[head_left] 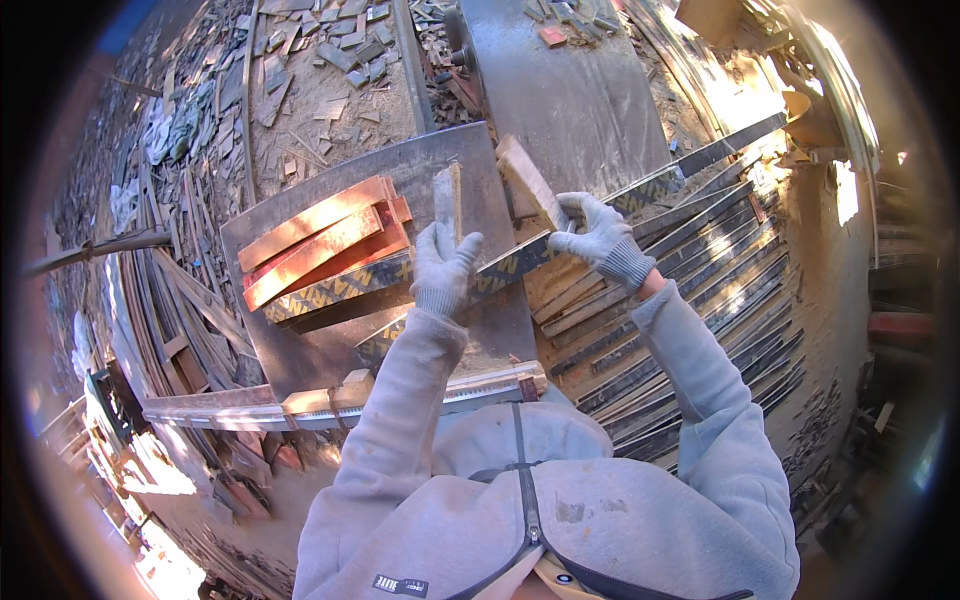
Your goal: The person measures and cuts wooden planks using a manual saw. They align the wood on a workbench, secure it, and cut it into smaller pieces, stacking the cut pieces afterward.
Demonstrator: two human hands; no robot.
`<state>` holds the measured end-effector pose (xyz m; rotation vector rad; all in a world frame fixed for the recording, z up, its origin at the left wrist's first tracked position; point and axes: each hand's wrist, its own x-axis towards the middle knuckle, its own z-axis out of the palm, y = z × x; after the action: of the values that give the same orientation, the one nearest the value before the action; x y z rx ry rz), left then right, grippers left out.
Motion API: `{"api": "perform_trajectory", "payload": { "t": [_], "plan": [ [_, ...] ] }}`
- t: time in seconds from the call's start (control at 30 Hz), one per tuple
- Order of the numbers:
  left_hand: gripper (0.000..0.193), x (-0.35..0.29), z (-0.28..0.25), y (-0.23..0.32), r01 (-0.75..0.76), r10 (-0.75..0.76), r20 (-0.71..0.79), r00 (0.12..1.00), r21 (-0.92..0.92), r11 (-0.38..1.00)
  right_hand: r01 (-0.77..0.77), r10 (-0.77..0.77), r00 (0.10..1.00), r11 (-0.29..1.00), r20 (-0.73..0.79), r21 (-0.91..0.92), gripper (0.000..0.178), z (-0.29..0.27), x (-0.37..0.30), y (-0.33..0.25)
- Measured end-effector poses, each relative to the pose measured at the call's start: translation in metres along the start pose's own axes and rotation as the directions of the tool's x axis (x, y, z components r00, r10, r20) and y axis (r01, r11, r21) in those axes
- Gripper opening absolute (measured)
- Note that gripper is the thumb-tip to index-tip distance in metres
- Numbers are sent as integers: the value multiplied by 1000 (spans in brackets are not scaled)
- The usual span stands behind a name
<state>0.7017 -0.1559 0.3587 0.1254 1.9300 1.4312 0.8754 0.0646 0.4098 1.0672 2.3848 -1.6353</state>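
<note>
One narrow board [446, 195] is gripped in the fingers of the left hand [443, 270], one block [528, 178] in those of the right hand [602, 238], at the worktop [300, 358]; held ends are hidden. At least three orange planks [312, 222] overlap, partly covered.

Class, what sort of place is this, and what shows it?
Probably a timber yard or outdoor woodworking area: long strips lie in rows, orange boards sit stacked, and offcuts lie scattered.

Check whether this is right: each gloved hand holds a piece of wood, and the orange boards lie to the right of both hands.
Wrong side: in the head view, the orange boards are left of the left hand and right hand. Each gloved hand does hold wood.
</note>
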Motion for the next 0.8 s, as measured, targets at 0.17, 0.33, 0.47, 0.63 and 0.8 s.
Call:
{"api": "perform_trajectory", "payload": {
  "t": [0.17, 0.33, 0.47, 0.63, 0.8],
  "plan": [
    [63, 54, 6, -7, -215, 246, -104, 964, 242, 946, 253, -361, 931, 750, -59, -611, 58, -6, 87, 43],
    [64, 143, 23, 10, -160, 224, -93, 970, 448, 880, 367, -460, 886, 771, -56, -521, 39, 5, 189, 67],
    [63, 199, 28, 12, -229, 262, 5, 965, 498, 836, 450, -583, 809, 690, -68, -568, 29, 11, 238, 82],
    [59, 256, 34, 19, -191, 202, 30, 979, 489, 851, 358, -471, 879, 759, -77, -544, 31, 12, 271, 85],
    [64, 311, 42, 28, -150, 104, 119, 987, 503, 851, 425, -544, 836, 725, -72, -543, 25, -1, 295, 76]
  ]
}}
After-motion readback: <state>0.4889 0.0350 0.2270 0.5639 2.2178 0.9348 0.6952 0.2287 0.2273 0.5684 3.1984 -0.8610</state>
